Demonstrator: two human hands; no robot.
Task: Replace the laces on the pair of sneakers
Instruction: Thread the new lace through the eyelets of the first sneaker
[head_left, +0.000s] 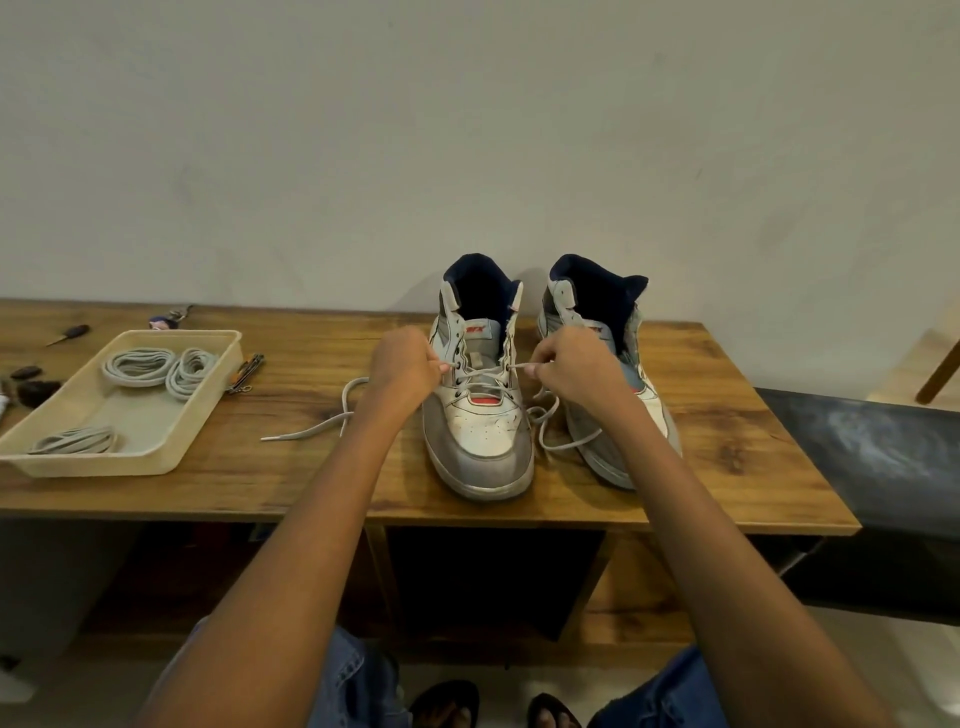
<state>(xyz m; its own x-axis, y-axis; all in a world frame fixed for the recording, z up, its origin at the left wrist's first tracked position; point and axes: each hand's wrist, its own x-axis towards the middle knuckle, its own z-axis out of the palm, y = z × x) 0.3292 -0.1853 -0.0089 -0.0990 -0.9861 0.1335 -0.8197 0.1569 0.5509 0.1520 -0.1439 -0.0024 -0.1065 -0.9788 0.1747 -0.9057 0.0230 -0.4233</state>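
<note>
Two high-top sneakers stand side by side at frame centre on a wooden counter (727, 426), heels toward the wall, toes toward the viewer, so each long axis runs from the top of the frame to the bottom. This orientation presents the eyelet rows to both hands. The left hand (402, 366) and right hand (569, 371) flank the left sneaker (480, 431), the fingers of each pinching one run of the lace (483, 370) where it leaves a middle eyelet, apparently to draw it evenly across the tongue. The slack ends trail onto the counter at either side. The right sneaker (597, 322), partly hidden by the right hand, waits just beside. At centre left, a tray (171, 457) holds three coiled laces (137, 366), within reach.
</note>
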